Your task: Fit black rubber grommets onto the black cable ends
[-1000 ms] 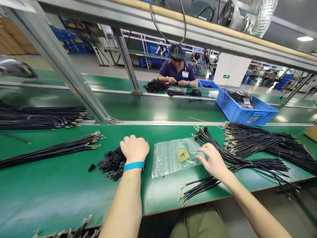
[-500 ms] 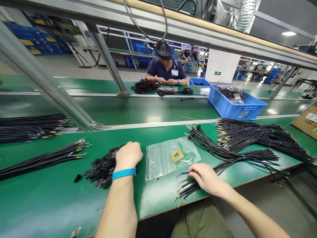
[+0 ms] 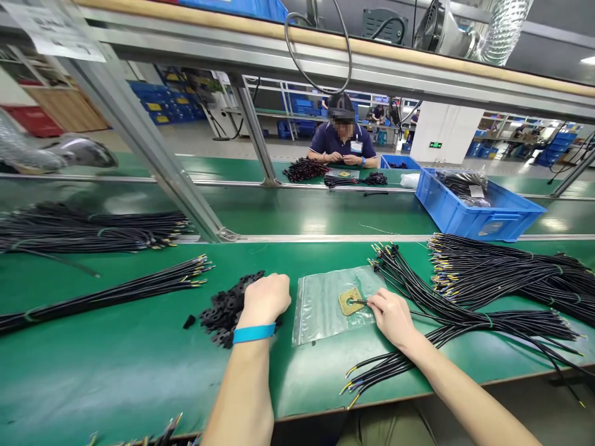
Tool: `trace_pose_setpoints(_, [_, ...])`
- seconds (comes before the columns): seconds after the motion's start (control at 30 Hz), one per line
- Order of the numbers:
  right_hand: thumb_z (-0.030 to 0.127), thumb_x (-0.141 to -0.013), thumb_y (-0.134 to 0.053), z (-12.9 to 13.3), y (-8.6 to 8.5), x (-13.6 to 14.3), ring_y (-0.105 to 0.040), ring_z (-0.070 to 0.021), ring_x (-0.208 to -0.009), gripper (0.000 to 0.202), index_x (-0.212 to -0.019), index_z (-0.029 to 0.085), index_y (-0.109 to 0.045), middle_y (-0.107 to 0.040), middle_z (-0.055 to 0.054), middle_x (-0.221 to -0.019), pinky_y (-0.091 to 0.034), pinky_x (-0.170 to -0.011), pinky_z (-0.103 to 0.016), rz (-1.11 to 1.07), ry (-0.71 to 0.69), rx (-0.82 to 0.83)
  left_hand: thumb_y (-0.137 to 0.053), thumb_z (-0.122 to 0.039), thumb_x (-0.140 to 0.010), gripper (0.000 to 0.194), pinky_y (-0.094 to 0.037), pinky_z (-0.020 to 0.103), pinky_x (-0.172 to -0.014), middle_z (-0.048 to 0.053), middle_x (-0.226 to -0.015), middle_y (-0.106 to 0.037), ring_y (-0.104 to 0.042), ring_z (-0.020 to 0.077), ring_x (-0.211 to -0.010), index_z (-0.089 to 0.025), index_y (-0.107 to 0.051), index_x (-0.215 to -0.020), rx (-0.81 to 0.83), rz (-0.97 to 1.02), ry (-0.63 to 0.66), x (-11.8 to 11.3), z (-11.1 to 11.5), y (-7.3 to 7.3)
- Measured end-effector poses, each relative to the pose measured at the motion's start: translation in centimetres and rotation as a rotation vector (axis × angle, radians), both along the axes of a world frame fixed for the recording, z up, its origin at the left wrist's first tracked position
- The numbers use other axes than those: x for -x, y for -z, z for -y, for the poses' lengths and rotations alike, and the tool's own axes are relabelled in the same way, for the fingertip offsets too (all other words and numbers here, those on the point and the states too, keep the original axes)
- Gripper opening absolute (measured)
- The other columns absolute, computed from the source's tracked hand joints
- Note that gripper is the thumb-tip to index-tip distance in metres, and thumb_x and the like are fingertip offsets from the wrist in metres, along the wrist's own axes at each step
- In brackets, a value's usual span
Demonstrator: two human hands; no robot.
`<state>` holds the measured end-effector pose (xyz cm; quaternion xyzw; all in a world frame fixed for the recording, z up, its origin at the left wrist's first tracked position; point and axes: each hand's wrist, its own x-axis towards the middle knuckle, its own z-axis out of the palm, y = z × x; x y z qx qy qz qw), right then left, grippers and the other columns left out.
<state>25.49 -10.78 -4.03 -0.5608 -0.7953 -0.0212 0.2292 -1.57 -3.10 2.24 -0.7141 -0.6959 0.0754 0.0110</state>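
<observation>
Cable [image 3: 359,301] in right hand [image 3: 391,316], leftward; long axis crosswise

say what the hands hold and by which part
The right hand holds a black cable near its tip. Whether the left hand holds anything cannot be told.
</observation>
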Motion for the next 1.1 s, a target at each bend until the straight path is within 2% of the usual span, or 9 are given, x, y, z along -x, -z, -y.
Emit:
trace_pose_setpoints(0.13, [0.005, -0.09, -0.049, 0.2, -0.3, 0.4, -0.057, -0.0161, -0.073, 0.025, -0.078, 0.018, -0.065, -0.062, -0.005, -0.081, -0.035, -0.064, -0.027, 0.247, -0.015, 0.039, -0.044, 0.0, -0.069, 0.036, -0.051, 0.036, -0.076, 0.019, -0.095, -0.072, -0.069, 0.0314, -0.091, -0.012, -0.072, -0.089, -0.006, 0.0, 0.033, 0.4, -0.1, 0.5])
trace_pose_setpoints(0.27, [0.002, -0.089, -0.047, 0.3, -0.5, 0.6, -0.056, -0.0169, -0.074, 0.025, -0.08, 0.018, -0.064, -0.062, -0.006, -0.083, -0.034, -0.063, -0.028, 0.306, -0.049, 0.048, -0.043, 0.0, -0.072, 0.035, -0.049, 0.034, -0.076, 0.019, -0.094, -0.072, -0.069, 0.0305, -0.093, -0.011, -0.071, -0.089, -0.001, 0.007, 0.023, 0.7, -0.5, 0.7])
trace_pose_setpoints(0.43, [0.007, -0.093, -0.046, 0.4, -0.2, 0.2, -0.057, -0.0166, -0.074, 0.03, -0.114, 0.019, -0.063, -0.063, -0.005, -0.085, -0.036, -0.064, -0.028, 0.162, -0.067, -0.058, -0.044, -0.002, -0.074, 0.032, -0.047, 0.033, -0.075, 0.018, -0.095, -0.071, -0.068, 0.0293, -0.092, -0.012, -0.069, -0.09, 0.007, 0.022, -0.04, 0.6, -0.7, 0.6])
trace_pose_setpoints(0.5, [0.009, -0.094, -0.045, 0.5, -0.1, 0.1, -0.057, -0.016, -0.074, 0.031, -0.119, 0.02, -0.061, -0.064, -0.005, -0.085, -0.036, -0.064, -0.027, 0.151, -0.072, -0.082, -0.044, -0.003, -0.076, 0.032, -0.047, 0.033, -0.074, 0.017, -0.096, -0.07, -0.068, 0.0285, -0.092, -0.013, -0.069, -0.092, -0.008, 0.022, -0.055, 0.4, -0.7, 0.5])
trace_pose_setpoints(0.7, [0.012, -0.092, -0.05, 0.4, -0.8, 0.5, -0.059, -0.016, -0.072, 0.018, -0.099, 0.018, -0.065, -0.064, -0.005, -0.084, -0.035, -0.06, -0.026, 0.265, -0.054, 0.044, -0.036, -0.005, -0.083, 0.038, -0.048, 0.035, -0.075, 0.019, -0.1, -0.066, -0.065, 0.0295, -0.095, -0.014, -0.068, -0.101, -0.047, 0.024, -0.04, -0.3, -0.9, 0.5])
trace_pose_setpoints(0.8, [0.013, -0.093, -0.05, 0.3, -1.0, 0.7, -0.059, -0.0157, -0.069, 0.016, -0.092, 0.018, -0.065, -0.065, -0.005, -0.082, -0.034, -0.057, -0.026, 0.3, -0.046, 0.088, -0.04, -0.01, -0.084, 0.035, -0.048, 0.034, -0.079, 0.018, -0.104, -0.064, -0.062, 0.0302, -0.102, -0.015, -0.067, -0.106, -0.08, 0.037, -0.016, -0.2, -1.2, 0.9])
trace_pose_setpoints(0.9, [0.018, -0.096, -0.049, 0.3, -1.0, 0.7, -0.059, -0.0149, -0.066, 0.017, -0.089, 0.018, -0.065, -0.064, -0.005, -0.08, -0.034, -0.057, -0.025, 0.286, -0.021, 0.08, -0.048, -0.018, -0.084, 0.031, -0.049, 0.034, -0.077, 0.019, -0.11, -0.062, -0.063, 0.0305, -0.1, -0.013, -0.065, -0.109, -0.122, 0.045, -0.079, 0.3, -1.5, 1.3])
trace_pose_setpoints(0.97, [0.023, -0.098, -0.048, 0.2, -0.8, 0.7, -0.059, -0.0144, -0.065, 0.021, -0.087, 0.019, -0.066, -0.064, -0.004, -0.079, -0.033, -0.057, -0.024, 0.249, -0.013, 0.056, -0.05, -0.023, -0.084, 0.028, -0.049, 0.035, -0.077, 0.021, -0.107, -0.064, -0.064, 0.0311, -0.097, -0.01, -0.067, -0.103, -0.094, 0.049, -0.123, 0.6, -1.7, 1.4])
trace_pose_setpoints(1.1, [0.027, -0.1, -0.045, 0.2, -0.5, 0.7, -0.06, -0.0142, -0.067, 0.027, -0.086, 0.019, -0.066, -0.065, -0.004, -0.078, -0.035, -0.061, -0.024, 0.123, -0.002, -0.027, -0.051, -0.021, -0.083, 0.023, -0.048, 0.035, -0.078, 0.019, -0.099, -0.069, -0.065, 0.0317, -0.097, -0.011, -0.069, -0.094, -0.041, 0.086, -0.104, 0.8, -1.9, 1.5])
